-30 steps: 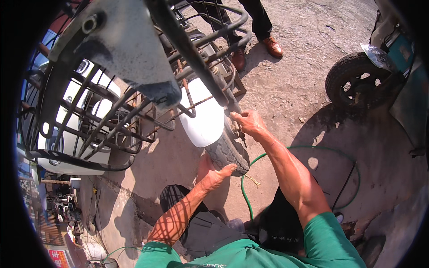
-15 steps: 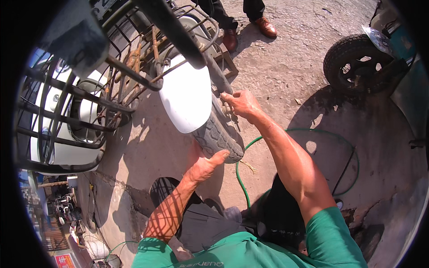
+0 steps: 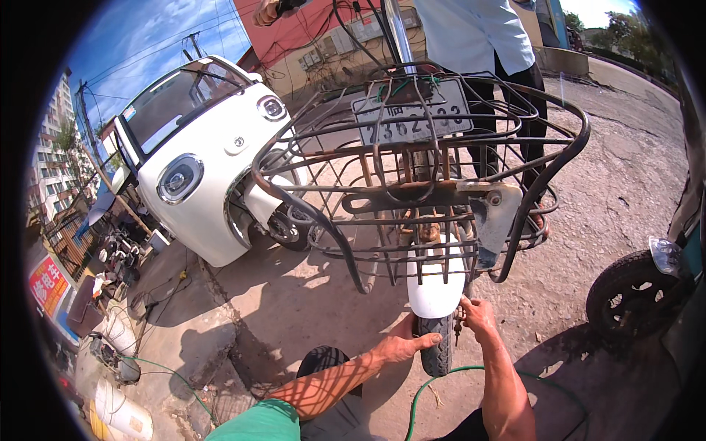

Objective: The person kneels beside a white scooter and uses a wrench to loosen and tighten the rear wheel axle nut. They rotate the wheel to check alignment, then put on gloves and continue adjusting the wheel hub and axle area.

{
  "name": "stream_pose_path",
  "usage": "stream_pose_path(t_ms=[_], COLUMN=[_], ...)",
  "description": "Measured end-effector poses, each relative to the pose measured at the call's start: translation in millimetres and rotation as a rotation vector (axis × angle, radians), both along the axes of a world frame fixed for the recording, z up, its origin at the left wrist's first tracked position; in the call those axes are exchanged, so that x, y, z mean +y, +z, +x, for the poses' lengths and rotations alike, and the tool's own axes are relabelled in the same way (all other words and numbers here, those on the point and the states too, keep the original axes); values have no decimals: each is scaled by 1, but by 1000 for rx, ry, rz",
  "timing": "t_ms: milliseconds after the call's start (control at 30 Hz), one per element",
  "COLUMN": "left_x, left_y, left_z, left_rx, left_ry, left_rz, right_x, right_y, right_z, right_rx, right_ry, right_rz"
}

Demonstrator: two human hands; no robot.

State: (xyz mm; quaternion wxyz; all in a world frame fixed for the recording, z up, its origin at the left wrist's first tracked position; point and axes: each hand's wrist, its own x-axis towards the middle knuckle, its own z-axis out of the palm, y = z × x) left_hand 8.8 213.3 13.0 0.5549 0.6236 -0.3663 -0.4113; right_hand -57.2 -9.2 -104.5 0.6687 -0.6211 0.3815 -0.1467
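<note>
The front wheel's black tyre [image 3: 435, 351] points toward me under a white mudguard [image 3: 437, 290]. Wrapped against the tyre's left side, my left hand [image 3: 403, 347] has its thumb laid over the tread; its other fingers are mostly hidden. At the wheel's right side, just below the mudguard, my right hand [image 3: 480, 317] has its fingers closed together. Small metal parts [image 3: 459, 327] of the wheel hang beside those fingertips; what the fingers hold, if anything, is too small to tell. A rusty wire basket [image 3: 434, 195] with a number plate [image 3: 412, 114] rises above the mudguard.
A white three-wheeled vehicle [image 3: 209, 173] stands at the left. Beyond the basket is a person in a light blue shirt [image 3: 471, 37]. Another wheel [image 3: 629, 294] stands at the right. A green hose [image 3: 419, 397] lies on the ground; white buckets [image 3: 121, 411] are at lower left.
The view has tilted up, bringing the whole basket, the white vehicle and the standing person into sight. The wheel now points straight toward me. Both hands stay at the wheel.
</note>
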Motion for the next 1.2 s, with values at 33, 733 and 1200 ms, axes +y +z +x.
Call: stream_pose_path(t_ms=[33,733,1200], left_x=[-1,5,23], left_y=[2,-48,-98], left_z=[2,-27,-33], left_rx=[-45,-262,-920], left_ry=[59,-62,-453], left_rz=[62,-69,817], right_x=[0,-9,-16], right_y=[0,-12,10], right_z=[-1,5,-5], right_rx=[-10,-117,106], right_ry=[0,7,110], right_rz=[19,88,-10])
